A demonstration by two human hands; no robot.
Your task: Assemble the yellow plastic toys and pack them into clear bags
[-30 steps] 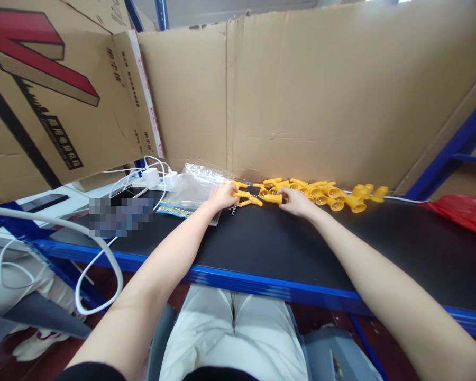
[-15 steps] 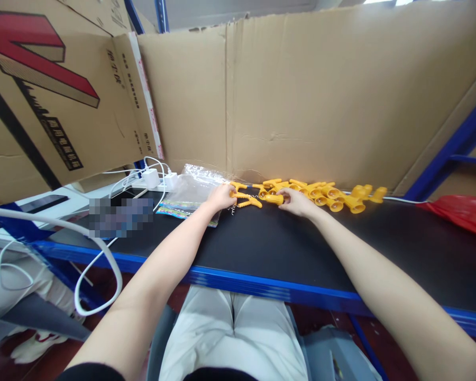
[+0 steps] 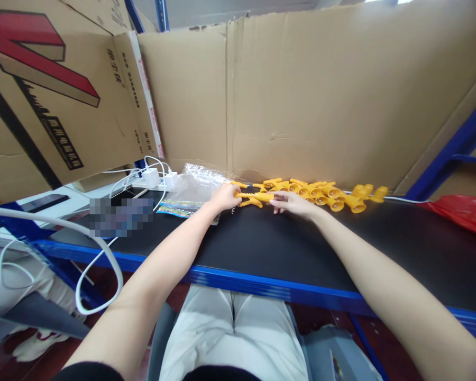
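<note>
My left hand (image 3: 225,197) is closed on a thin yellow plastic handle (image 3: 244,195) that points to the right. Opposite it, my right hand (image 3: 291,203) pinches a yellow flared plastic cup (image 3: 265,196) whose narrow end meets the handle; whether the two are joined I cannot tell. Another yellow handle piece (image 3: 253,202) lies on the black tabletop just below them. A thin coiled wire (image 3: 233,210) shows under my left hand. Beyond and to the right of my right hand, several yellow flared cups (image 3: 330,203) lie in a loose pile.
A clear plastic bag (image 3: 186,191) lies left of my left hand. White chargers (image 3: 151,177) and cables stand further left. A cardboard wall (image 3: 301,95) closes off the back. At the far right is a red plastic bag (image 3: 466,214). A blue metal edge (image 3: 269,288) runs along the front.
My right hand has moved left with the flared cup, bringing it against the handle in my left hand. The left hand has shifted slightly right.
</note>
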